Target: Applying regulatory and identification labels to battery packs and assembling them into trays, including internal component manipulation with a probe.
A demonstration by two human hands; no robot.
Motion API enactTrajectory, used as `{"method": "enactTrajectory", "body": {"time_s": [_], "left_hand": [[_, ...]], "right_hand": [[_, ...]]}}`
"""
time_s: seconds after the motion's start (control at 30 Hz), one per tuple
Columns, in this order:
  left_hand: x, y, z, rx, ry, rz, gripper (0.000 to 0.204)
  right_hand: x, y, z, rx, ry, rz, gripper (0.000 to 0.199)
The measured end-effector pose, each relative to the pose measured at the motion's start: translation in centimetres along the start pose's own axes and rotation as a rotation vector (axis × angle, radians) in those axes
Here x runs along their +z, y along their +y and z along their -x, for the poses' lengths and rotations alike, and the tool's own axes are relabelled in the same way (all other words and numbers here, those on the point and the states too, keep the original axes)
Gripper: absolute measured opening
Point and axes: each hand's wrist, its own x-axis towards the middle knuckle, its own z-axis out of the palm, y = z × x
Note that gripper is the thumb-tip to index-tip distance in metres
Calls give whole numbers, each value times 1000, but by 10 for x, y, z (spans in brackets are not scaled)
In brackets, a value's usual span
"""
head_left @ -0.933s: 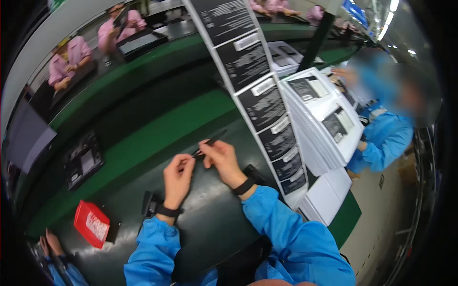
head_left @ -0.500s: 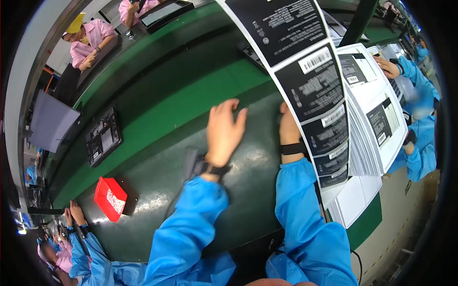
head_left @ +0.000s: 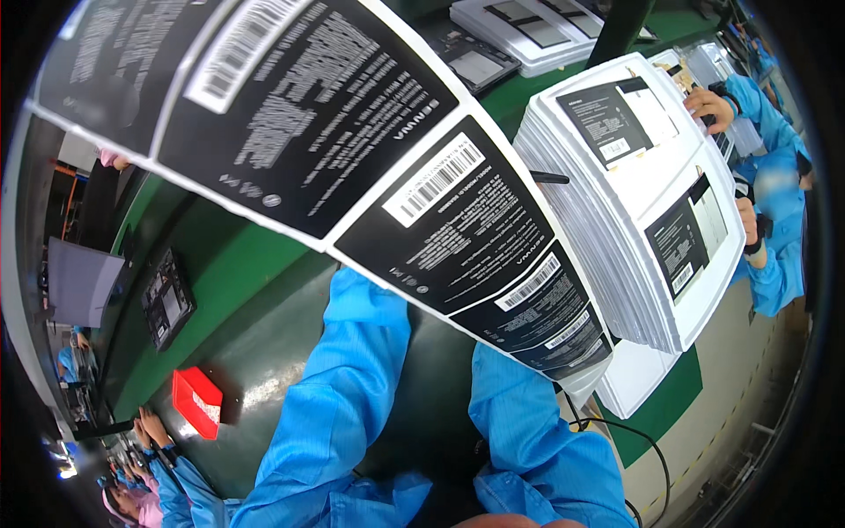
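A long strip of black printed labels (head_left: pixel 458 220) with white borders and barcodes crosses the view close up, from the upper left to the lower middle. It hides both of my hands. My left blue sleeve (head_left: pixel 330 387) runs up behind the strip's lower edge. My right blue sleeve (head_left: pixel 537 431) reaches under its lower right end. Whether either hand touches the strip or anything else cannot be seen. Right of the strip stands a tall stack of white plastic trays (head_left: pixel 629 195). Its top tray bears flat black-and-silver packs (head_left: pixel 607 128).
A red bin (head_left: pixel 187 396) with small white bits sits on the dark table mat at left. Beyond it, an opened black device (head_left: pixel 167 304) lies on the green surface. More white trays (head_left: pixel 528 60) are at the back. At right, a co-worker's hands (head_left: pixel 711 107) are beside the stack.
The label strip now spreads farther left and looks larger, covering both hands that showed before. The tray stack appears shifted left and more exposed. My right forearm has drawn slightly left and nearer.
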Motion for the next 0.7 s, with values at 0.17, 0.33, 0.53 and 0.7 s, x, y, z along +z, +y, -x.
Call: {"method": "enactTrajectory", "body": {"time_s": [0.17, 0.33, 0.53, 0.7], "left_hand": [[-44, 21, 11, -136, 109, 903, 52], [-136, -5, 85, -282, 86, 1430, 56], [-254, -92, 284, -416, 149, 1298, 61], [-339, -89, 408, -421, -291, 775, 81]], "right_hand": [[-9, 33, -17, -102, -15, -43, 16], [-22, 52, -24, -53, -112, 21, 23], [-22, 23, 41, 256, -661, -118, 30], [-69, -23, 155, 306, -1087, 349, 20]]}}
